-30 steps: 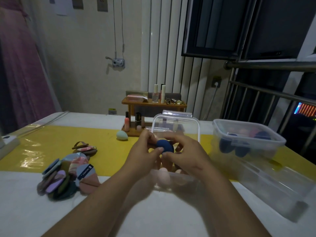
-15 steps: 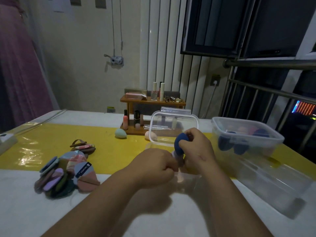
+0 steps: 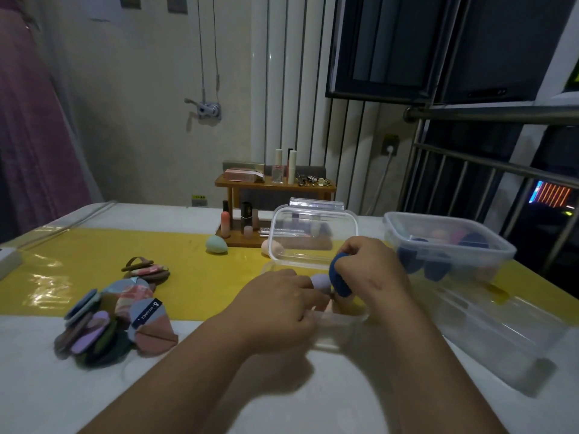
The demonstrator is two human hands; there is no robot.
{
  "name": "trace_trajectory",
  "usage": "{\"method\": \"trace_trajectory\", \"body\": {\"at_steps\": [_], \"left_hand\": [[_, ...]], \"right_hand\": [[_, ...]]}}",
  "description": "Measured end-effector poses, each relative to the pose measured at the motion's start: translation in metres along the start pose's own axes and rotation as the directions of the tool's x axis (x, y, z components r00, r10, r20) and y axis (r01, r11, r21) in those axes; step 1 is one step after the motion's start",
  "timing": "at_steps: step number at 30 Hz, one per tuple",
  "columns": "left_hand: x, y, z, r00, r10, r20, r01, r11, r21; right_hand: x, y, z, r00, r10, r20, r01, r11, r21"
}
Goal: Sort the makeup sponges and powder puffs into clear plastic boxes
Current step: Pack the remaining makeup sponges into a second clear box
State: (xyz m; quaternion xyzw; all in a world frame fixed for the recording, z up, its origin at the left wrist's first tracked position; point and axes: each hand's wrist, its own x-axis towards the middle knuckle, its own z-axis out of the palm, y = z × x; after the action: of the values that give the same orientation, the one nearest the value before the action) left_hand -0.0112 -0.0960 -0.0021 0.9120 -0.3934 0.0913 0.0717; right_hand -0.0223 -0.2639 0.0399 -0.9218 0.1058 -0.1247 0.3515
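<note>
White worktop [image 3: 47, 386] crossed by a glossy yellow runner [image 3: 188, 277], set before a pale wall and a barred window. Your right hand [image 3: 372, 267] gripped a dark blue makeup sponge [image 3: 340, 281], with its fingers [image 3: 352, 250] curled round the upper end. It held the sponge upright above the small clear box [image 3: 340, 319] nearest you, whose lid [image 3: 313, 236] stood raised behind. Your left hand [image 3: 279, 308] lay over the near left part of that box with its fingers bent downward; whether they grasped anything could not be told. A lilac sponge [image 3: 321, 281] showed between the two hands, just beside the blue one. To your right stood a larger clear box [image 3: 448, 233] holding several dark blue sponges, with another clear container [image 3: 501, 333] in front of it. At left lay a heap of powder puffs [image 3: 116, 321] in mixed colours, with a smaller stack [image 3: 147, 269] beyond it. A mint sponge [image 3: 216, 244] and a peach sponge [image 3: 271, 247] rested on the runner near a wooden cosmetics rack [image 3: 275, 186].
</note>
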Motion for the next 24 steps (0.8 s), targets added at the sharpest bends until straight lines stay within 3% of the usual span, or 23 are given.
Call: {"method": "trace_trajectory", "body": {"at_steps": [5,13,18,24], "left_hand": [[0.000,0.002,0.002,1.000,-0.023,0.005,0.023,1.000,-0.015],[0.000,0.005,0.004,0.998,-0.054,0.044,0.055,0.998,-0.017],[-0.003,-0.001,0.003,0.999,-0.029,0.018,0.030,0.994,-0.102],[-0.002,0.000,0.004,0.998,-0.008,0.068,0.009,1.000,-0.016]], "right_hand": [[0.003,-0.003,-0.003,0.974,0.157,0.165,-0.117,0.966,-0.232],[0.004,-0.001,0.002,0.963,0.184,0.198,-0.111,0.937,-0.331],[0.007,0.005,0.007,0.964,0.187,0.187,-0.104,0.917,-0.385],[0.007,0.006,0.007,0.959,0.171,0.228,-0.051,0.891,-0.452]]}}
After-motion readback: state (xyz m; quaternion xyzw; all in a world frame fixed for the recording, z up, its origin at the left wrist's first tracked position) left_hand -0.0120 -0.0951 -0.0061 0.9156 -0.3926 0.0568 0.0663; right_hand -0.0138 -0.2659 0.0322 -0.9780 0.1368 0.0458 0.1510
